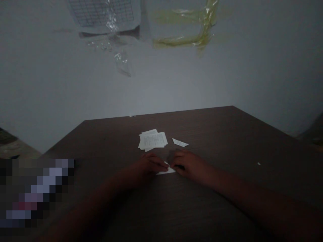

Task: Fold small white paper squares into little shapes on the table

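Observation:
On the dark table, both hands meet at a small white piece of paper [166, 171] that looks partly folded. My left hand [150, 164] presses on its left part, fingers together. My right hand [186, 162] pinches its right side with thumb and fingertips. Much of the paper is hidden under the fingers. Just beyond the hands lies a loose stack of printed paper slips [152, 140]. To the right of that stack rests a folded paper slip [180, 143] with slanted ends and print on it.
A tiny white scrap [258, 163] lies on the right of the brown table [214, 134]. Another small light bit [132, 116] sits at the back edge, against the pale wall [161, 80]. A gridded sheet [103, 13] and yellow tape [181, 43] are on the wall. The lower left is pixelated.

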### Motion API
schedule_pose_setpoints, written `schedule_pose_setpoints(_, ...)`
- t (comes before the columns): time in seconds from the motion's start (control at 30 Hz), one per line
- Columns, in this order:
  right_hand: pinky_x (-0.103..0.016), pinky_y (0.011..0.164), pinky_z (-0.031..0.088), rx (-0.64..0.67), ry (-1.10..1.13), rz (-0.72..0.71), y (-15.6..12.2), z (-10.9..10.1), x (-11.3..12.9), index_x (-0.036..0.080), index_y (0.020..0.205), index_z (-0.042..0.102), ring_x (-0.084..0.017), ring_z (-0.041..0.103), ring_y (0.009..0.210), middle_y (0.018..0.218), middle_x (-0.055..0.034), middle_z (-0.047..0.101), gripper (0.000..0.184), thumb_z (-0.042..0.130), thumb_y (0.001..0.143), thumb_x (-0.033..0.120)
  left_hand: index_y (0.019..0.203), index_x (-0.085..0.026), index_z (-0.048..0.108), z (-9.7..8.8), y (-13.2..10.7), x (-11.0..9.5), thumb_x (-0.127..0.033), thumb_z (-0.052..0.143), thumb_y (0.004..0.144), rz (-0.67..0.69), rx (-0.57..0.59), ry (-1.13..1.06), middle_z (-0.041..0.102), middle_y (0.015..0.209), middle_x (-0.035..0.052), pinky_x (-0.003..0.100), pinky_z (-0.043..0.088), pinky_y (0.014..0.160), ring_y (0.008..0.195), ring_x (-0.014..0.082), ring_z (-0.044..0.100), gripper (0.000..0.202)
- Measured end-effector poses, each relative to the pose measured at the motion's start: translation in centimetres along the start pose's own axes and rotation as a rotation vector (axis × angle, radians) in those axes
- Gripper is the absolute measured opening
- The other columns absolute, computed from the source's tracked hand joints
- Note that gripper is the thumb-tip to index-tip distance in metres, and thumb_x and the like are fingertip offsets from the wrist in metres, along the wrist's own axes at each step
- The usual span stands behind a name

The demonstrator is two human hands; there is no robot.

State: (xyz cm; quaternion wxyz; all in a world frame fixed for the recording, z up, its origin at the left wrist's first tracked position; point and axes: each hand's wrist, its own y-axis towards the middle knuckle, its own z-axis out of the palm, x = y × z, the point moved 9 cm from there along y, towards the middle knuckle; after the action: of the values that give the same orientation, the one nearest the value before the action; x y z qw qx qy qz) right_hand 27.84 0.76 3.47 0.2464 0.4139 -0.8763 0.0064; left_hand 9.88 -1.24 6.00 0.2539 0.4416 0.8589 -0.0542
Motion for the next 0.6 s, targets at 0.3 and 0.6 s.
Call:
schedule_pose_setpoints(0.3, -0.045, 0.107, 0.065, 0.036, 0.065, -0.086, 0.0, -0.5, 0.1, 0.026, 0.111, 0.094, -0.029, 0.080, 0.110, 0.116, -0.0077, 0.087, 0.017, 0.084, 0.116, 0.013, 0.160, -0.036, 0.095, 0.1, -0.5, 2.1, -0.007, 0.067, 0.118, 0.002, 0.071, -0.083, 0.094, 0.166, 0.0071, 0.054, 0.062, 0.144, 0.160, 0.0326, 0.083, 0.058)
schedule_pose_setpoints(0.6, -0.040, 0.102, 0.064, -0.018, 0.058, -0.107, 0.2, -0.4, -0.2, 0.026, 0.111, 0.093, -0.026, 0.079, 0.105, 0.111, -0.0047, 0.085, 0.018, 0.084, 0.117, 0.012, 0.139, -0.033, 0.101, 0.8, 0.6, 2.0, -0.010, 0.066, 0.121, 0.005, -0.014, -0.035, 0.101, 0.144, 0.0058, 0.053, 0.063, 0.135, 0.139, 0.0318, 0.090, 0.046)
